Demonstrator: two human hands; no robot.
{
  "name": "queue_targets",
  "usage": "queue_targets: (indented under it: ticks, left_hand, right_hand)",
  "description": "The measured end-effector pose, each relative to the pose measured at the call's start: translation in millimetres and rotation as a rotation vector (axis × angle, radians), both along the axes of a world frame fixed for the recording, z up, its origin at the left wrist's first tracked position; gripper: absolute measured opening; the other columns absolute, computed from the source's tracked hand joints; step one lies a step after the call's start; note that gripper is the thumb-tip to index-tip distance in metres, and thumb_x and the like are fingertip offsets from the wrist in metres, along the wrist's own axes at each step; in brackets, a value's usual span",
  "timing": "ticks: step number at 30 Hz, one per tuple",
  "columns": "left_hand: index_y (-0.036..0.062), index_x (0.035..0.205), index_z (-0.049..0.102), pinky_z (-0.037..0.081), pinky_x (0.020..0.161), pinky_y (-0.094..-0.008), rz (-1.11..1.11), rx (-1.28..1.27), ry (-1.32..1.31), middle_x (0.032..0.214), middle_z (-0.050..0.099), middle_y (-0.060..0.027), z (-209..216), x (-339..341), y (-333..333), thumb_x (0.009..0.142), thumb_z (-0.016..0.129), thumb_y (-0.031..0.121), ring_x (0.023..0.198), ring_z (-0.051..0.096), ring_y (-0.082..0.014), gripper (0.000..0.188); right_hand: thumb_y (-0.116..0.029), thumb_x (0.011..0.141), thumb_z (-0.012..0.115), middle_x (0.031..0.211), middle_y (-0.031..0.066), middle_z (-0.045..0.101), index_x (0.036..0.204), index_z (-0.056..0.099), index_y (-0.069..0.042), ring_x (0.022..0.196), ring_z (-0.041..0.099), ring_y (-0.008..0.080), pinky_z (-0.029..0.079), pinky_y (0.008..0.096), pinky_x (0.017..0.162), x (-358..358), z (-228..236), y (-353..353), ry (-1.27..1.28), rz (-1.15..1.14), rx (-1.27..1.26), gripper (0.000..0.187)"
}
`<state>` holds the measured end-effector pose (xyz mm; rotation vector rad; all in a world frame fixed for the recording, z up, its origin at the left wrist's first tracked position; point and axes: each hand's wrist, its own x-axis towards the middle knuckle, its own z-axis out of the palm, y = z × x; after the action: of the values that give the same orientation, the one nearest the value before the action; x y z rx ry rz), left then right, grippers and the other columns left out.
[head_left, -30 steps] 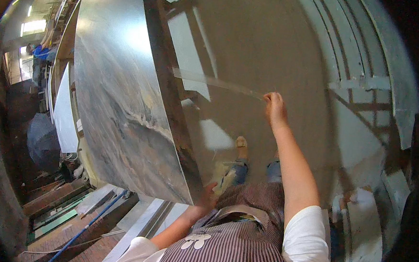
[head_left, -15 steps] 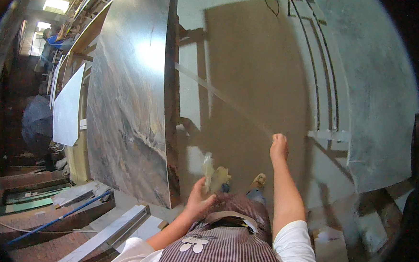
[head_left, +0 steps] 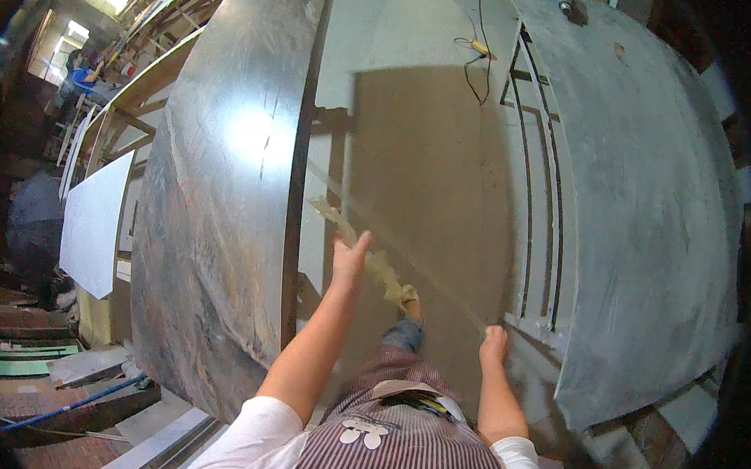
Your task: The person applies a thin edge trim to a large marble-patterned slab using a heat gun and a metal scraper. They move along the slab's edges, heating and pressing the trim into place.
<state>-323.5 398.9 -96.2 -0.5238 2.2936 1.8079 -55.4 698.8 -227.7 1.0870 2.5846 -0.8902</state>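
I have left hand (head_left: 351, 255) gripping crumpled yellowish film (head_left: 386, 275), right hand (head_left: 494, 346) pinching clear strip (head_left: 361, 210) slanting toward marbled slab (head_left: 213, 225).

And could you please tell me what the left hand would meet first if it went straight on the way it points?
Probably the clear strip slanting from the grey-brown slab's side to the right hand; depth is unclear, so the left hand might pass above it.
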Motion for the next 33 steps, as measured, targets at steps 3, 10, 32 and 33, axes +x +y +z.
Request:
queue_targets:
  ticks: [3,10,32,33]
  left_hand:
    - [-0.0077,0.136,0.037,0.041,0.097,-0.0375,0.268,0.061,0.078,0.122,0.057,-0.0197,0.6,-68.7,23.5,0.084,0.073,0.027,0.11,0.056,-0.0305,0.072]
    - [-0.0062,0.116,0.052,0.046,0.09,-0.0481,-0.025,-0.689,0.106,0.111,0.059,-0.0306,11.5,-140.4,56.1,0.088,0.056,0.014,0.106,0.058,-0.0452,0.034]
    - [0.0027,0.146,0.031,0.041,0.102,-0.0419,-0.027,0.383,-0.279,0.142,0.042,-0.02,61.7,-207.2,180.6,0.089,0.064,0.025,0.128,0.044,-0.0322,0.069]
    - [0.0045,0.147,0.03,0.041,0.101,-0.0402,0.099,0.5,-0.385,0.144,0.039,-0.0168,70.5,-221.7,160.0,0.091,0.063,0.025,0.13,0.042,-0.0289,0.068]
  right_hand:
    - [-0.017,0.093,0.053,0.1,0.0169,0.062,0.095,0.062,-0.005,0.095,0.058,0.0388,0.046,0.0492,0.082,-0.1,-5.9,20.9,-0.099,-0.044,0.015,0.015]
    - [-0.017,0.089,0.057,0.084,0.0168,0.066,0.086,0.065,-0.003,0.078,0.063,0.0344,0.048,0.0463,0.069,-33.4,-45.8,44.7,-0.207,-0.188,-0.132,0.017]
    - [-0.027,0.091,0.049,0.072,0.0141,0.06,0.083,0.056,-0.004,0.072,0.061,0.031,0.055,0.0505,0.071,-559.7,107.4,65.1,0.161,-0.613,-1.674,0.026]
    - [-0.027,0.091,0.049,0.069,0.0119,0.059,0.077,0.053,-0.007,0.071,0.061,0.0292,0.054,0.0498,0.07,-572.9,123.5,79.8,0.12,-0.699,-1.55,0.025]
